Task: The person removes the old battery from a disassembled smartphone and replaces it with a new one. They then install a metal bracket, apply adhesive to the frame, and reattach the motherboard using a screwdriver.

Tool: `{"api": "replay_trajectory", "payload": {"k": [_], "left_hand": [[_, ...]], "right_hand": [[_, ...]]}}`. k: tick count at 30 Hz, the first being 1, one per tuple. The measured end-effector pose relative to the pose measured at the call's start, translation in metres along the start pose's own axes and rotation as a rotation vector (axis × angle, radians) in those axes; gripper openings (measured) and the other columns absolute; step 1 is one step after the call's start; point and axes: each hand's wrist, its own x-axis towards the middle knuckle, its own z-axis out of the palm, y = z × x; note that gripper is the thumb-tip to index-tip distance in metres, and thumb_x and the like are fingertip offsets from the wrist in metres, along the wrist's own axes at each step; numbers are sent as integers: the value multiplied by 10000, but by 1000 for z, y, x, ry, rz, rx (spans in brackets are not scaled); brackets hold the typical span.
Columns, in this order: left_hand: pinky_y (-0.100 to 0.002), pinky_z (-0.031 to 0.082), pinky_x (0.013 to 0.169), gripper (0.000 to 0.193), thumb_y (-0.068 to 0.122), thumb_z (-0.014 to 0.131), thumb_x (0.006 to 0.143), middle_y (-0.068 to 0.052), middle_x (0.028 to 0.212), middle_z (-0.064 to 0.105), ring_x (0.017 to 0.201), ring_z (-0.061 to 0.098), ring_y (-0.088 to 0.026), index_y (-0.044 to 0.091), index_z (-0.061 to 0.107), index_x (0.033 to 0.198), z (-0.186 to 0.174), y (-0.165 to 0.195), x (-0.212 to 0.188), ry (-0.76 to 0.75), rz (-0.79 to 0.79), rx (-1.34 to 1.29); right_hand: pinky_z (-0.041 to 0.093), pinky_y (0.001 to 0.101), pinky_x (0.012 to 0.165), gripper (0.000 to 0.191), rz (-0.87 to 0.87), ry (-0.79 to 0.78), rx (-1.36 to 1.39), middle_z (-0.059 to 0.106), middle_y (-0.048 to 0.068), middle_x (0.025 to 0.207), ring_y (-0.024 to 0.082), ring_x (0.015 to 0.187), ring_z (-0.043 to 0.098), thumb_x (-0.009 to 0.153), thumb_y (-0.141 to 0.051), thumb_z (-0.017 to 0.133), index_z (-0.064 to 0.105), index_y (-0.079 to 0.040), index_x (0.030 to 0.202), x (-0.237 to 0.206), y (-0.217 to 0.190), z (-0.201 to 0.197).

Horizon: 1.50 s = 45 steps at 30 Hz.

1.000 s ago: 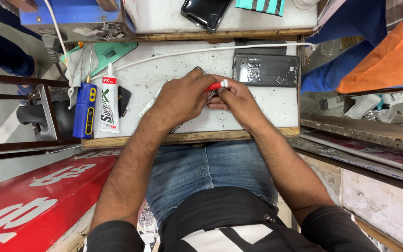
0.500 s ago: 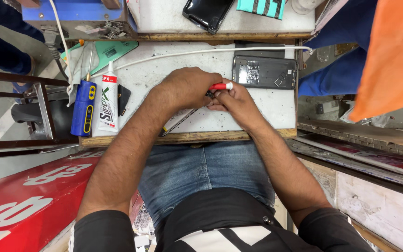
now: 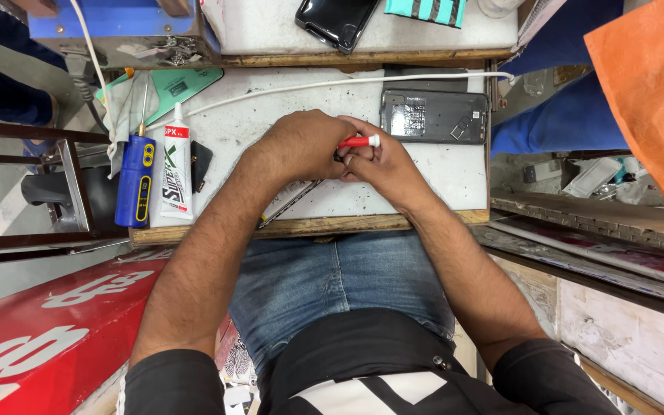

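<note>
My right hand (image 3: 382,165) grips a small red-handled screwdriver (image 3: 360,141) with a white cap, held level over the white worktop (image 3: 455,180). My left hand (image 3: 301,144) is curled beside it, fingers pressed against the right hand, and rests on a flat phone part (image 3: 290,201) whose edge sticks out below my wrist. What the left fingers pinch is hidden. An opened dark phone body (image 3: 435,117) lies just right of both hands.
A white glue tube (image 3: 176,170) and a blue electric screwdriver (image 3: 135,180) lie at the worktop's left edge. A white cable (image 3: 309,85) crosses the back. A black phone (image 3: 336,21) sits on the raised shelf. An orange bag (image 3: 651,92) hangs at right.
Both hands have stayed together over the worktop with the screwdriver. The phone part under my left wrist has become more visible; the view has shifted slightly.
</note>
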Motion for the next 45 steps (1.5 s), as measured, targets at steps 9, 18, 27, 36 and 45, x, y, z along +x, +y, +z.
{"api": "replay_trajectory", "payload": {"k": [9,18,27,36,45], "left_hand": [[-406,615,825,429,407,830,837,-91,912,760,882,755,-225,134,717,1148,-3,6,-8,-5,-18,25],[-499,536,692,337,332,811,813,-135,849,745,830,710,-373,111,690,1037,15,-6,-51,393,109,-205],[-429,565,711,321,255,769,890,-144,962,731,839,722,-341,45,688,1118,65,-22,-90,719,111,-478],[-345,533,612,300,242,809,876,-111,848,699,677,679,-214,30,688,1050,91,-36,-85,744,32,-696],[-327,516,572,283,256,816,865,-91,817,702,633,658,-176,38,683,987,94,-38,-83,733,15,-719]], "right_hand": [[648,333,879,546,6,13,40,712,104,1107,154,986,723,958,10,632,459,-16,1475,4,-1,1],[626,290,834,278,-90,-17,-155,763,124,1062,156,950,734,1020,-21,683,670,50,1289,4,14,0],[603,208,640,440,18,121,-293,719,37,814,83,737,716,938,-85,719,587,-28,1354,1,-13,25],[579,224,518,417,55,176,-367,665,18,721,83,612,690,957,-99,682,597,-46,1361,5,-20,37],[535,243,465,339,88,211,-578,667,32,662,113,572,697,956,-141,705,590,-65,1266,8,-32,45]]}}
